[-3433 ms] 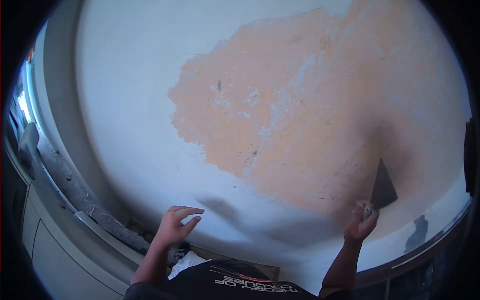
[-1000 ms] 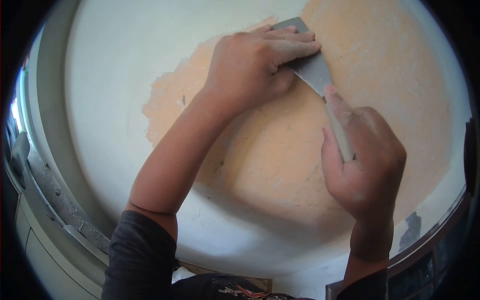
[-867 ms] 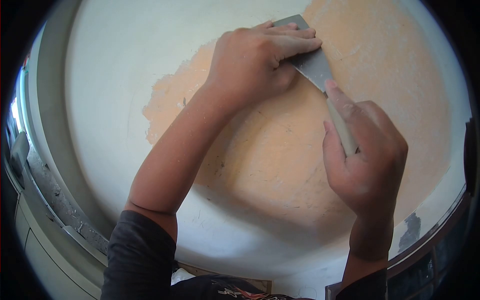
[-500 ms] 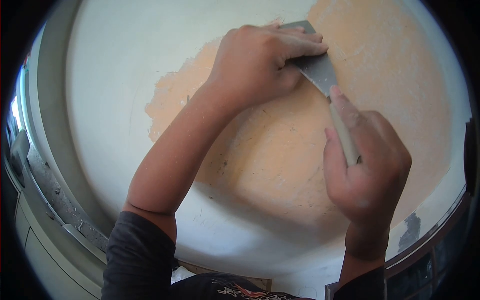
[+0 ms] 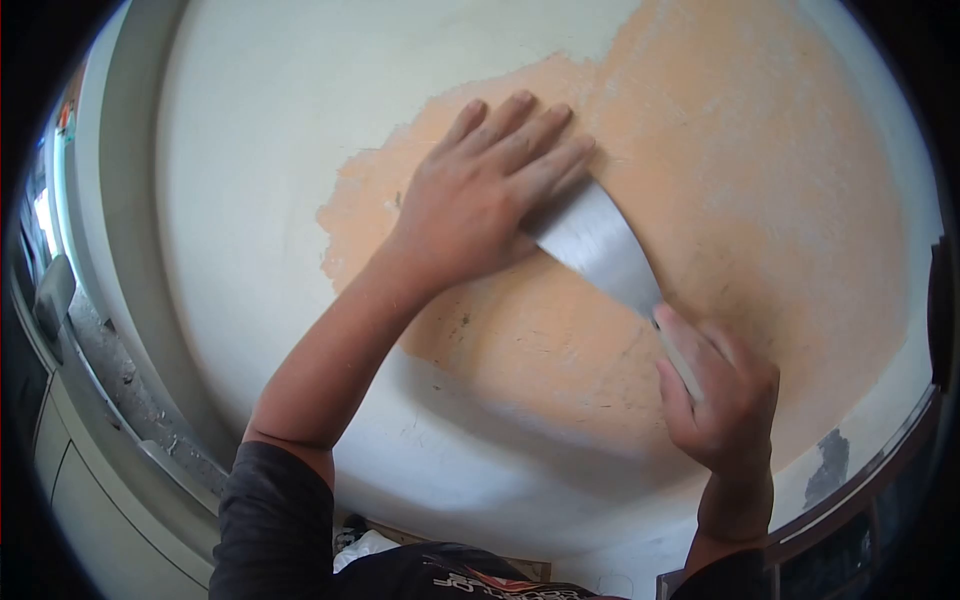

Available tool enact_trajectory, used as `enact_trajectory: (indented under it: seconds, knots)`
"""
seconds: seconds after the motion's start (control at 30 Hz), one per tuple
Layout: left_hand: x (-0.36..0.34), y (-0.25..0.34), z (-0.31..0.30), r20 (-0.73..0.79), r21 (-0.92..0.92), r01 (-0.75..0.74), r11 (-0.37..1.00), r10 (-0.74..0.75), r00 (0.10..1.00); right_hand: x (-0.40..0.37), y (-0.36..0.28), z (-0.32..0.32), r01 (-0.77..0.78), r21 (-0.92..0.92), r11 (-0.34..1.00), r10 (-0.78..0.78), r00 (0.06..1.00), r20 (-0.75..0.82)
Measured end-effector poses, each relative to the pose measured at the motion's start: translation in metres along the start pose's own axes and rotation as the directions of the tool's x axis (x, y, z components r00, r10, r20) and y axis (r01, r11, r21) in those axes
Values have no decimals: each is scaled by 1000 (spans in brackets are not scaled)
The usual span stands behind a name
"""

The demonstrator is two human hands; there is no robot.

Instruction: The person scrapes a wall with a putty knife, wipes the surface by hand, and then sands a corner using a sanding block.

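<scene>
The scraper (image 5: 605,250) is gripped by its handle (image 5: 683,368) in the right hand (image 5: 725,395), its far end hidden beneath the left hand (image 5: 485,200), whose fingers are extended.

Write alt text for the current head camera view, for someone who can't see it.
The right hand holds a scraper by its handle at a wall, while the left hand covers the far end of the blade. The pale wall has a large, ragged-edged orange patch.
</scene>
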State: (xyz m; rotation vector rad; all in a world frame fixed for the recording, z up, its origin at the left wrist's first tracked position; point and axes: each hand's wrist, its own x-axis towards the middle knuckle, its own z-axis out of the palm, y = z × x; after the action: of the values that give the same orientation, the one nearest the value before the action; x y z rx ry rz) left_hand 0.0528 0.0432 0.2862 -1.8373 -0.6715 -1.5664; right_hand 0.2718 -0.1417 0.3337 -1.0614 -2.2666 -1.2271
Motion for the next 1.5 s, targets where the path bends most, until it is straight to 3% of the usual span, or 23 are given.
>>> enact_trajectory:
  seconds: [0.13, 0.2, 0.27, 0.3, 0.37, 0.43, 0.47, 0.53, 0.57, 0.63, 0.67, 0.7, 0.77, 0.83, 0.9, 0.97, 1.03, 1.07, 1.1, 1.23, 1.3, 1.4, 1.5]
  knots:
    - [-80, -2, -9, 122, 94, 113, 989, -124, 985, -92, 31, 25, 41, -1, 999, -41, 999, 0]
    - [-160, -13, -12, 146, 254, 294, 921, -337, 930, -147, 28, 46, 0, 63, 998, 5, 997, -77]
    - [-259, -25, -28, 190, 368, 498, 785, -588, 786, -194, 8, 57, -155, 187, 970, 153, 988, 25]
    - [-305, -17, -43, 234, 564, 550, 616, -757, 610, -215, -3, 63, -180, 208, 961, 179, 984, 28]
    - [-368, 7, -79, 249, 792, 556, 252, -965, 84, -254, -27, 76, -418, 264, 870, 382, 907, 177]
    - [-378, 37, -108, 254, 784, 614, 96, -951, -175, -289, -47, 84, -528, 309, 791, 467, 848, 251]
    - [-382, 34, -109, 252, 801, 590, 102, -952, -177, -302, -57, 91, -607, 335, 720, 576, 793, 200]
    - [-391, 34, -112, 307, 648, 724, 237, -951, 37, -321, -76, 101, -705, 373, 603, 728, 678, 103]
    - [-387, 31, -109, 322, 672, 700, 242, -947, 19, -329, -84, 104, -726, 372, 578, 739, 659, 139]
    - [-358, 19, -76, 323, 484, 770, 417, -902, 285, -338, -94, 109, -812, 373, 449, 865, 499, 45]
    - [-348, 20, -60, 283, 417, 752, 510, -859, 426, -344, -93, 111, -780, 376, 499, 837, 547, 25]
    - [-337, 20, -36, 238, 329, 717, 614, -789, 566, -346, -89, 111, -808, 365, 462, 866, 500, 12]
    - [-326, 24, 6, 147, 110, 566, 817, -577, 804, -341, -86, 104, -773, 311, 553, 805, 592, 40]
    - [-321, 35, 41, 130, -33, 320, 947, -313, 941, -335, -89, 99, -822, 292, 490, 853, 521, 36]
    - [-312, 50, 72, 162, -142, 235, 962, -211, 964, -329, -102, 102, -872, 274, 406, 905, 426, 15]
    - [-299, 68, 102, 164, -57, 127, 990, -116, 980, -325, -121, 110, -886, 224, 406, 910, 415, -4]
    - [-288, 71, 120, 187, 86, -64, 994, 47, 981, -326, -138, 114, -945, 199, 261, 963, 268, 8]
    - [-287, 68, 124, 179, 58, -55, 997, 43, 983, -320, -144, 116, -964, 184, 192, 978, 203, 41]
    - [-304, 75, 119, 149, 65, 17, 998, -27, 988, -322, -147, 113, -969, 156, 189, 976, 204, 82]
    - [-304, 72, 111, 185, 61, -19, 998, 8, 983, -309, -145, 125, -949, 233, 214, 960, 249, 130]
    - [-310, 69, 110, 234, 29, -37, 999, 29, 972, -297, -143, 134, -923, 284, 259, 901, 337, 273]
    - [-341, 68, 106, 303, -38, 40, 998, -26, 953, -287, -142, 160, -873, 322, 367, 832, 462, 306]
    - [-359, 81, 91, 475, -120, 78, 990, -11, 880, -285, -140, 170, -902, 313, 299, 875, 389, 287]
